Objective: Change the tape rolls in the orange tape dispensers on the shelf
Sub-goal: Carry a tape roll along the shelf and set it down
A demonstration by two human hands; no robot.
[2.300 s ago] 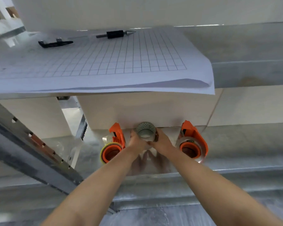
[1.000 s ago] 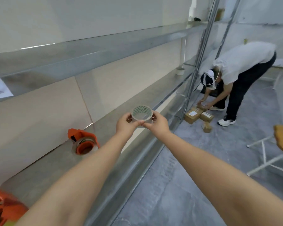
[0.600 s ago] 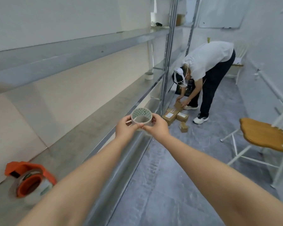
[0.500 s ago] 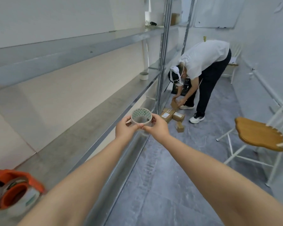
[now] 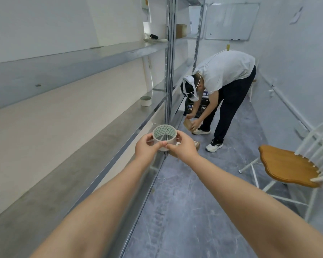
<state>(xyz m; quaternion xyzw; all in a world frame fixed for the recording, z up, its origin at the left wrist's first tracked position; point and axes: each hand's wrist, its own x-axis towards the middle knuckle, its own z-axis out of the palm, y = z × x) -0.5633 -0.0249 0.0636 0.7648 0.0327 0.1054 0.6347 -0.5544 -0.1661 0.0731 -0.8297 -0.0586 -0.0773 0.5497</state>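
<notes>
The view has swung off the shelf's near end and now looks down the aisle. The two orange dispensers that flanked the hands a couple of seconds ago have dropped out of sight, the last of them only half a second back. The grip is unchanged. The tape roll (image 5: 164,135) is up in the air in front of the chest, just out past the front edge of the shelf (image 5: 67,170), with its open core tilted toward the camera. The left hand (image 5: 145,148) and right hand (image 5: 184,147) each cup a side of it. The fingers (image 5: 149,140) are curled round the outer wall, and the two thumbs meet on the near rim.

With the thumbs placed like that, I judge the person is picking for the free end of the tape (or just checking the roll). The roll is not being fitted, since no dispenser is within reach in this frame. For the task, the swap is paused mid-way: the roll is in hand and neither dispenser is being loaded.

Further along the same shelf stands a second pale roll (image 5: 145,100). Beyond it another person (image 5: 226,71) bends over small boxes (image 5: 188,124) on the floor, and a wooden-seated chair (image 5: 287,164) stands to the right.
</notes>
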